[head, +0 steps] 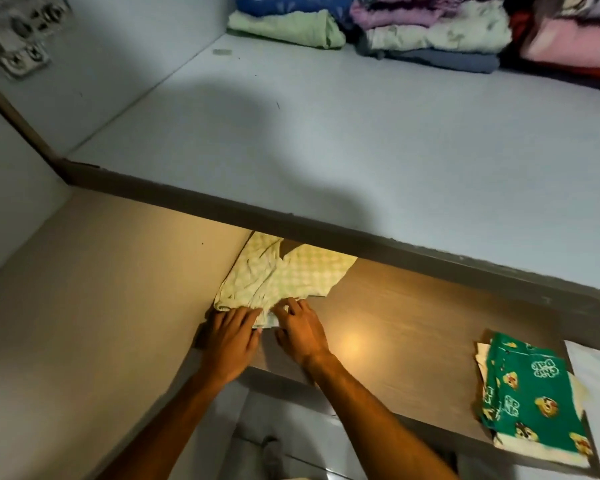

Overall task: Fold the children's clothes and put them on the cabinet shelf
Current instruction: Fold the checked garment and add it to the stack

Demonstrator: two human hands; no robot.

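A pale yellow-green checked child's garment (284, 275) lies spread on the lower brown cabinet shelf (402, 327), against the left wall and partly hidden under the upper shelf's front edge. My left hand (231, 341) rests palm down on its near left corner. Just to the right, the fingers of my right hand (300, 327) pinch the near hem. A folded green garment with cartoon prints (530, 393) sits at the right end of the same shelf.
The white upper shelf (326, 140) holds folded stacks at the back: light green (288, 27), lilac and floral (433, 29), pink (568, 43). The cabinet's side wall (94, 271) bounds the left. Metal hinges (21, 60) sit at top left.
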